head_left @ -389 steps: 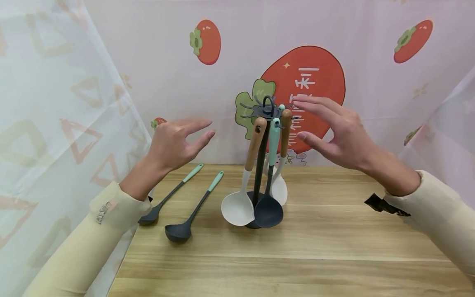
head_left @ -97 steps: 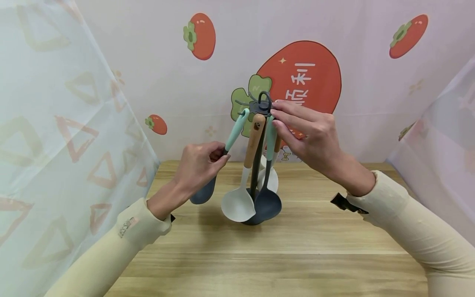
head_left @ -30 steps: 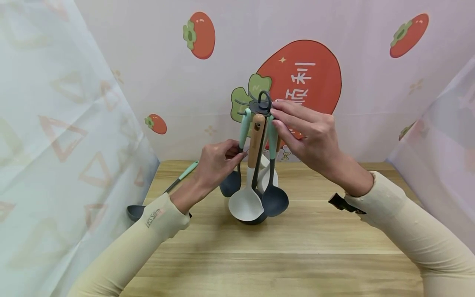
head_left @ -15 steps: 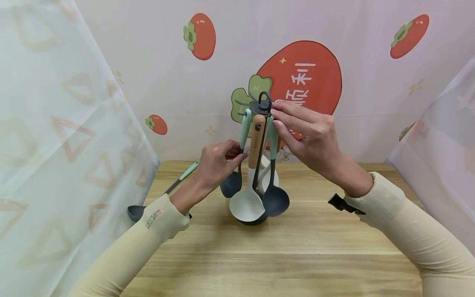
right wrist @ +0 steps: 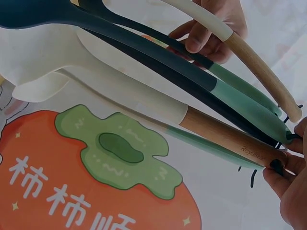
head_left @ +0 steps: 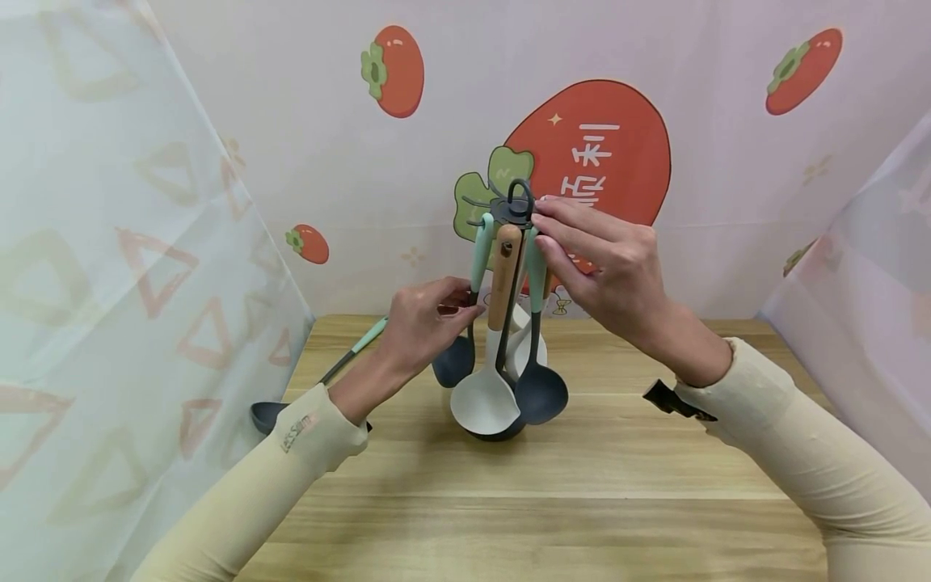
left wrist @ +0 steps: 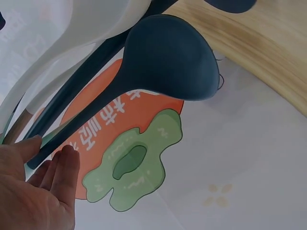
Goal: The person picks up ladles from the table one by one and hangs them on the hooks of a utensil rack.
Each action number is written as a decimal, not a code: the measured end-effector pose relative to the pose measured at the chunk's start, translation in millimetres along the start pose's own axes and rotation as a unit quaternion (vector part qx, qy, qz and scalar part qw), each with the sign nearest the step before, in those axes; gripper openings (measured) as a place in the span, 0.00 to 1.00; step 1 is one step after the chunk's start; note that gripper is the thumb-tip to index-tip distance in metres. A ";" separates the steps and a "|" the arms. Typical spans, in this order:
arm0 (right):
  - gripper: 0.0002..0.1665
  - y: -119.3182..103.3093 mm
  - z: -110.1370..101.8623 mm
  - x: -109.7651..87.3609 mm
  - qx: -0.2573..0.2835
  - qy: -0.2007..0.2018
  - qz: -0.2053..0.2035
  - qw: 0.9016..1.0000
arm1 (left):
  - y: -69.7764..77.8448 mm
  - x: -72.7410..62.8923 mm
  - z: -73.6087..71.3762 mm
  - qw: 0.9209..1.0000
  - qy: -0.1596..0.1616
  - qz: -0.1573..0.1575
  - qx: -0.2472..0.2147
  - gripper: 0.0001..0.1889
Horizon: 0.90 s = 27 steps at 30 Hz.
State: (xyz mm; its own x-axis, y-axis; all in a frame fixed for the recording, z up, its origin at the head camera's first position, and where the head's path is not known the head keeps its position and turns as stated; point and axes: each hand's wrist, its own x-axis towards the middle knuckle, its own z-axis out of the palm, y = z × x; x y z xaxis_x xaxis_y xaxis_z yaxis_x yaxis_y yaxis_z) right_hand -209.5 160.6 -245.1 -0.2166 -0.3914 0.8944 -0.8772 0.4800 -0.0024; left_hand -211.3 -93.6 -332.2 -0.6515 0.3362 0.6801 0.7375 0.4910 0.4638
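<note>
A dark rotating utensil rack (head_left: 512,212) stands upright, its spider-like hooks at the top. My right hand (head_left: 604,259) pinches the rack's top beside the hook ring. My left hand (head_left: 425,319) holds the dark shaft of a green-handled ladle (head_left: 452,362) between thumb and fingers; the ladle hangs upright from a left hook. In front hang a white ladle with a wooden handle (head_left: 502,279) and another dark ladle with a green handle (head_left: 541,394). Behind them hangs a white utensil (head_left: 527,353), partly hidden. In the left wrist view the held ladle (left wrist: 170,57) shows its bowl.
Another dark ladle with a green handle (head_left: 371,333) lies on the wooden table (head_left: 567,517) at the left, partly covered by my left forearm. White patterned cloth (head_left: 349,186) stands behind and along both sides.
One green-handled ladle has gone from the table onto a left hook of the rack. The hanging ladles have shifted slightly right since 3.2 s ago. My right hand has come onto the rack's top.
</note>
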 end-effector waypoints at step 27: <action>0.18 -1.4 0.9 0.5 0.014 0.015 0.000 1.000 | -39.0 -21.5 -34.7 0.981 -0.011 -0.057 0.183 0.19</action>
State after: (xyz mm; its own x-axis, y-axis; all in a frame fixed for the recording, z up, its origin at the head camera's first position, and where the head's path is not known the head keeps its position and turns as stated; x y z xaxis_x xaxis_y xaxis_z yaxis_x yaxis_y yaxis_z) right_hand -208.7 159.0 -245.0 -0.2037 -0.3679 0.9073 -0.8890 0.4576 -0.0140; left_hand -219.9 -147.9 -345.3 -0.7329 0.2770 0.6214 0.5482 0.7813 0.2982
